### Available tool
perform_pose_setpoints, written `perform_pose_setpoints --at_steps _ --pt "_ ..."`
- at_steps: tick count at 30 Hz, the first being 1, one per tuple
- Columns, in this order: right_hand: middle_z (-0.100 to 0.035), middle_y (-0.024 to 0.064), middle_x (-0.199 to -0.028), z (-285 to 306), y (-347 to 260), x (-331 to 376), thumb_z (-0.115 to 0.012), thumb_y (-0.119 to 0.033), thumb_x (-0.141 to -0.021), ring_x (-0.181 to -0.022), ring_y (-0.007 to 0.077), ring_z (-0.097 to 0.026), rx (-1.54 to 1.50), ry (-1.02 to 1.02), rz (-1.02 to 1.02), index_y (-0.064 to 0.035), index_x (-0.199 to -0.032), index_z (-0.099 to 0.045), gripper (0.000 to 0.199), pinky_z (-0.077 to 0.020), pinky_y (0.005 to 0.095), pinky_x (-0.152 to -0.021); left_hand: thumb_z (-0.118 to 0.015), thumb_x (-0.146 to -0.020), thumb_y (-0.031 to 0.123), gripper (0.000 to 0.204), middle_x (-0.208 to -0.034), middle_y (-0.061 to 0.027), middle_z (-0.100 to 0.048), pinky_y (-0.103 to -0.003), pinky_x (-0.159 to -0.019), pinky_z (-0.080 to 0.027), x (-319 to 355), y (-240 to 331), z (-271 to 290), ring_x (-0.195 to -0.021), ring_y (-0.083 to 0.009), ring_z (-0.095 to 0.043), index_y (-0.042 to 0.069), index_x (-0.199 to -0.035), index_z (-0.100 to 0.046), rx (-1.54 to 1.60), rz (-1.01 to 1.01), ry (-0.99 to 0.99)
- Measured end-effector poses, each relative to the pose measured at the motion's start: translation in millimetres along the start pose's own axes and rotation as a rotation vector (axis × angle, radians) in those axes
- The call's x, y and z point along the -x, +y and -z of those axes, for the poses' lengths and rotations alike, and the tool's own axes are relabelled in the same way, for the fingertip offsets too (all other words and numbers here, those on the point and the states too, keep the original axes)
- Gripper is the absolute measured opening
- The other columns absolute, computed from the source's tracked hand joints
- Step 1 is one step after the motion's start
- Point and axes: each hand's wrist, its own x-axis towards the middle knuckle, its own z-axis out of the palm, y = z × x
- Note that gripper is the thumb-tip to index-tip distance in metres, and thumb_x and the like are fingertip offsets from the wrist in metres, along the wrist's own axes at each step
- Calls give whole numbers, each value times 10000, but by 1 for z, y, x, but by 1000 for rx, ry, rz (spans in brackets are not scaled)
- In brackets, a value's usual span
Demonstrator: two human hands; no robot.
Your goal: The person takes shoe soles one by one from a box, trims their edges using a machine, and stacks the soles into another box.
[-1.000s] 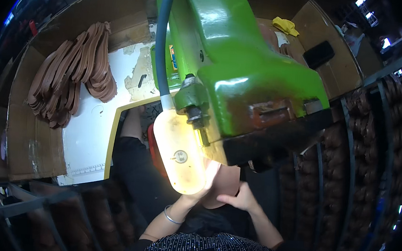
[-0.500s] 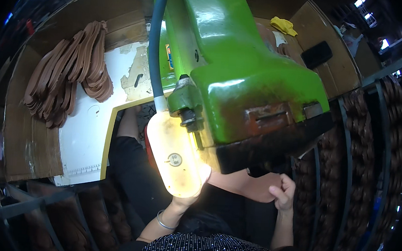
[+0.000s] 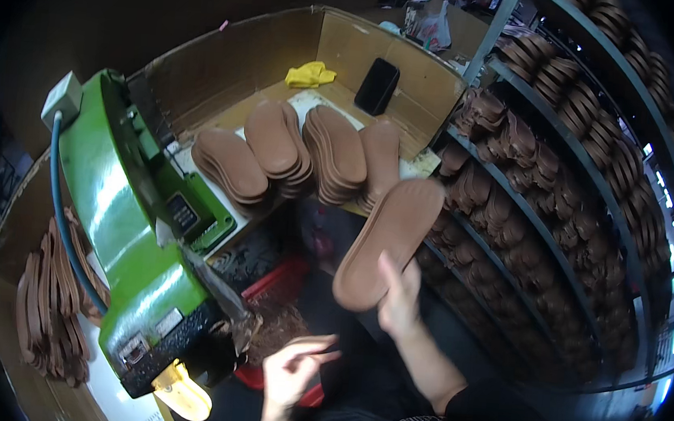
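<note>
At the far left a heap of brown shoe soles [image 3: 48, 306] lies on the pale bench beside the green machine [image 3: 125, 233]; a blue hose [image 3: 64, 213] runs down its side from a grey box [image 3: 62, 98] at its top, and a yellowish plastic guard [image 3: 180, 392] juts from its lower end. Below the machine sits a red tray [image 3: 288, 274] with dark brown scraps in it. The left hand [image 3: 293, 369] hovers just over that tray, fingers loosely spread and empty, touching nothing that can be made out. The right hand [image 3: 399, 294] is raised well apart from the left, closed around the lower end of a single brown sole [image 3: 390, 238], which tilts up and to the right in the air; behind it four stacks of brown soles [image 3: 302, 156] rest on the cardboard-walled bench, with a yellow cloth [image 3: 310, 74] and a black phone [image 3: 377, 87] farther back. On the right, metal shelves [image 3: 592, 183] hold rows of more brown soles.
</note>
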Motion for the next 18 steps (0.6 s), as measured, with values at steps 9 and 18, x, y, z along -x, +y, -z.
perform_pose_setpoints --at_steps 9,18 --pt "-623 231 -960 4 -7 -210 -623 -241 -794 -924 311 -608 1248 -122 239 43 -1050 -570 386 -461 382 -820 -569 -870 357 327 -1014 -145 -627 -426 -933 -391 23 218 264 -1078 -302 -529 52 -974 -630 -1910 -747 1421" --pt "-596 201 -766 69 -2 -186 -583 -274 -881 -662 205 -545 1101 57 591 69 -1088 -566 401 -446 356 -636 -685 -762 350 397 -1211 -234 -485 -442 -1033 -252 -21 200 308 -1146 -371 -393 46 -1018 -670 -1959 -387 1430"
